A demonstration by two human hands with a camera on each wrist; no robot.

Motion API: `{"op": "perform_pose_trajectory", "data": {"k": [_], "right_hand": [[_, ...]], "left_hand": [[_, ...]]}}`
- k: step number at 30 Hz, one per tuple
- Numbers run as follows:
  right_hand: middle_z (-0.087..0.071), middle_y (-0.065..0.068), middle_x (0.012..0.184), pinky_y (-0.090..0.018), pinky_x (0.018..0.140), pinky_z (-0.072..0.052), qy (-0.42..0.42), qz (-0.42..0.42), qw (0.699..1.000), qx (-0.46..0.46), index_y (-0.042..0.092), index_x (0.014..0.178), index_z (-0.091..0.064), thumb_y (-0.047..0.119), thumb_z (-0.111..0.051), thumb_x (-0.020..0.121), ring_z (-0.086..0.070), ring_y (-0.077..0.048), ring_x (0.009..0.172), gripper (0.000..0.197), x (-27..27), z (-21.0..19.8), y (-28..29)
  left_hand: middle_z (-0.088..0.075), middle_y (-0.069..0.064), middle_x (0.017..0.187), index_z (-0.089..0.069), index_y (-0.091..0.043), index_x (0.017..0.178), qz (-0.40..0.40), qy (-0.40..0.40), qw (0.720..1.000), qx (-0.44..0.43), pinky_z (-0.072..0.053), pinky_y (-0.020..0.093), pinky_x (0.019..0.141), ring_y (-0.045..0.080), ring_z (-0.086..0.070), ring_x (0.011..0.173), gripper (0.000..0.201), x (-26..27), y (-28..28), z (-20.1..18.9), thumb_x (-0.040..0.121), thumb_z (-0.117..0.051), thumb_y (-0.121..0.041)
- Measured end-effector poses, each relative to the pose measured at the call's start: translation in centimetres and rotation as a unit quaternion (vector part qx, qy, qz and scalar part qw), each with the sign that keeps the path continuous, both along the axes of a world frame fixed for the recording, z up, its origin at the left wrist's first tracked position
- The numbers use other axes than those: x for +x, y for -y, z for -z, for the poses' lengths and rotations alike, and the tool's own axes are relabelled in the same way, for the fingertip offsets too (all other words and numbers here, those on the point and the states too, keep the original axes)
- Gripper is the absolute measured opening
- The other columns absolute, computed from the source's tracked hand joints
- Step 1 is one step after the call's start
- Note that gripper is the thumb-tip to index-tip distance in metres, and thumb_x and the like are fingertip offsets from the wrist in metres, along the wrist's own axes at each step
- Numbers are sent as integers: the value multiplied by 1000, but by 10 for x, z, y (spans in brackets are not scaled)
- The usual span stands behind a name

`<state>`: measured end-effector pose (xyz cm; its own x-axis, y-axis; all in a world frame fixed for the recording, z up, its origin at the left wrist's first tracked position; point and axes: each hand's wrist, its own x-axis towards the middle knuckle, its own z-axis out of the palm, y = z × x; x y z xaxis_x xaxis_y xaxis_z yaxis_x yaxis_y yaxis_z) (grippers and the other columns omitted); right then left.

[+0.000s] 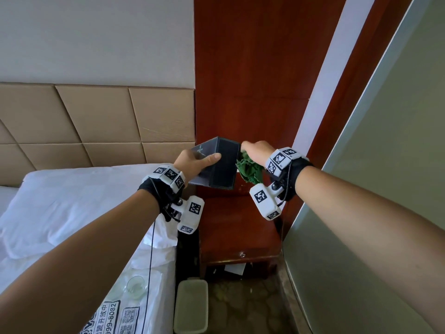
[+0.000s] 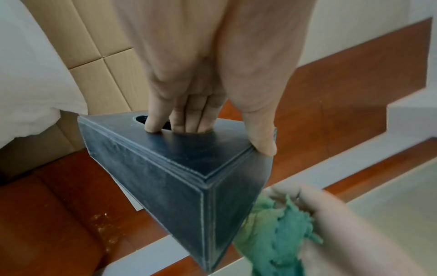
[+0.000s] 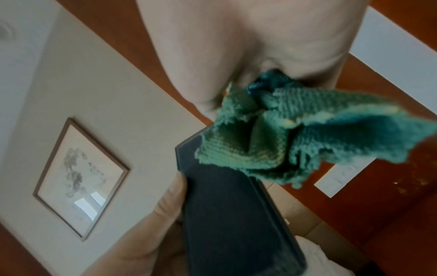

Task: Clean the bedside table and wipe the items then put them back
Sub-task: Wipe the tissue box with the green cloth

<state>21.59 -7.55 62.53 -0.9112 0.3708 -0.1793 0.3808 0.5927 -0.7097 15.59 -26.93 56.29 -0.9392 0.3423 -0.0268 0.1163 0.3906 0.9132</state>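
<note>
Both our hands are busy above the worktop (image 1: 237, 227): our left hand (image 1: 192, 162) hooks fingers (image 2: 182, 119) into the slot of the stiff, light-looking, smooth tissue box (image 1: 220, 165), a sound hold, while our right hand (image 1: 256, 153) clutches the soft green cloth (image 1: 249, 171) against its side.
</note>
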Motion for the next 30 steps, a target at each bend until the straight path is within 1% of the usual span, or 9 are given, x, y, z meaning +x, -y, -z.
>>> {"op": "perform_pose_trajectory", "data": {"k": [2, 7, 9, 12, 15, 18, 22, 26, 30], "right_hand": [[-67, -9, 103, -32, 68, -42, 27, -2, 999, -35, 8, 109, -65, 60, -52, 84, -60, -25, 82, 58, 5, -8, -6], [-46, -17, 143, -42, 82, -36, 110, -43, 993, -8, 14, 146, -40, 83, -54, 71, -48, -37, 125, 103, 25, -15, -23], [-48, -17, 142, -41, 81, -39, 127, -64, 990, 7, 13, 146, -39, 82, -58, 71, -50, -36, 123, 104, 31, -11, -31], [-63, -13, 115, -35, 72, -47, 113, -59, 992, -2, 12, 128, -55, 77, -67, 63, -62, -28, 97, 93, 34, 1, -40], [-68, -11, 99, -40, 79, -53, 76, -25, 996, -28, 14, 109, -64, 79, -70, 48, -66, -29, 86, 89, 38, 11, -46], [-67, -6, 90, -33, 66, -49, 44, -15, 999, -29, 18, 88, -65, 77, -71, 51, -65, -24, 78, 70, 46, 17, -53], [-66, 0, 75, -26, 54, -45, -25, -28, 999, -30, 12, 69, -62, 68, -76, 57, -63, -18, 63, 59, 51, 27, -61], [-65, 3, 77, -24, 51, -42, -82, -51, 995, 11, 13, 74, -66, 62, -79, 60, -61, -15, 66, 53, 59, 32, -70], [-54, 3, 88, -28, 53, -36, -114, -99, 978, 140, 13, 75, -59, 72, -71, 57, -55, -18, 70, 63, 62, 39, -76]], "left_hand": [[-47, 7, 58, -47, -6, 62, 5, -58, 996, -61, -38, 37, 62, 21, -46, 58, 64, 8, -10, -2, 75, -71, -64], [-64, 21, 82, -63, 5, 89, 26, -159, 969, -187, -40, 37, 62, 33, -59, 74, 67, 27, -33, -6, 79, -69, -61], [-58, 18, 75, -61, 6, 88, 35, -174, 961, -210, -34, 32, 57, 27, -52, 67, 68, 35, -40, -7, 78, -70, -61], [-52, 9, 72, -60, 2, 85, 30, -179, 957, -224, -30, 30, 55, 19, -46, 64, 64, 42, -50, -6, 78, -70, -61], [-55, 11, 74, -61, 1, 86, 18, -158, 965, -208, -32, 30, 56, 20, -49, 66, 64, 48, -61, -3, 76, -71, -62], [-57, 15, 79, -64, 7, 93, 29, -102, 981, -163, -37, 33, 63, 25, -52, 72, 71, 48, -67, -1, 75, -73, -61], [-66, 14, 92, -69, 1, 99, -26, 32, 999, -6, -48, 40, 80, 26, -60, 86, 81, 42, -66, 1, 59, -77, -69], [-65, 16, 97, -63, 1, 98, -133, 174, 962, 162, -53, 35, 85, 29, -63, 89, 53, 31, -70, -9, 82, -75, -48], [-64, 18, 108, -48, 7, 133, -152, 262, 932, 198, -55, 45, 91, 35, -65, 102, 79, 18, -63, -14, 87, -67, -54]]}}
